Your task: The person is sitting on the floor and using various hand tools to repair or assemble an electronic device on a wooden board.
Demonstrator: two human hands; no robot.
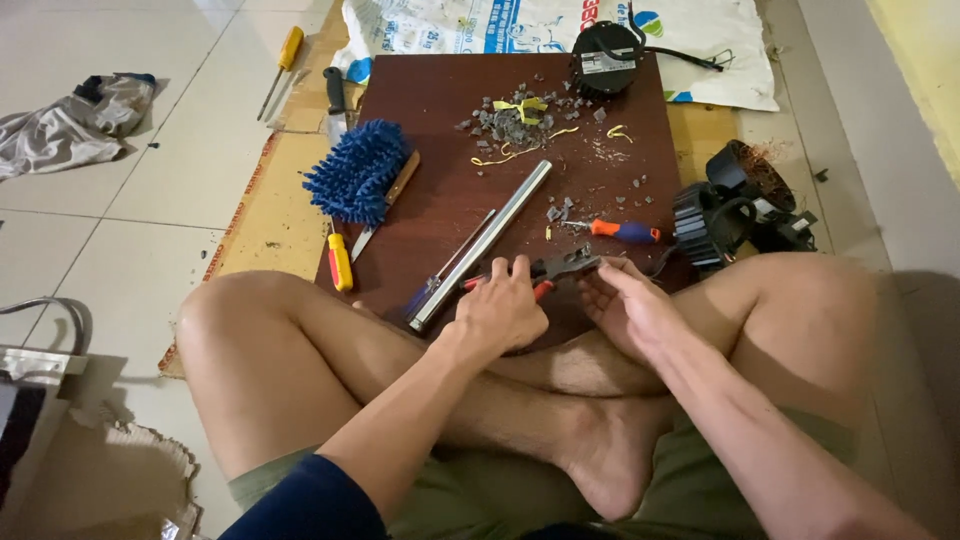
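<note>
Pliers gripped in my left hand (497,312), right hand (625,305) at the nose end, both at the near edge of the brown board (420,100).

Left fingers are wrapped shut round the red handles of the pliers (550,272); right fingertips pinch something small at the tip, can't tell what. Pliers' long axis runs left-right, nose toward my right hand, so right is nearer the working end. One metal tube (482,243) lies diagonally just left. One orange-blue screwdriver (615,231) just beyond. Further: one blue brush (357,172), one grey debris pile (515,125), one black motor (606,58) at the far edge.
</note>
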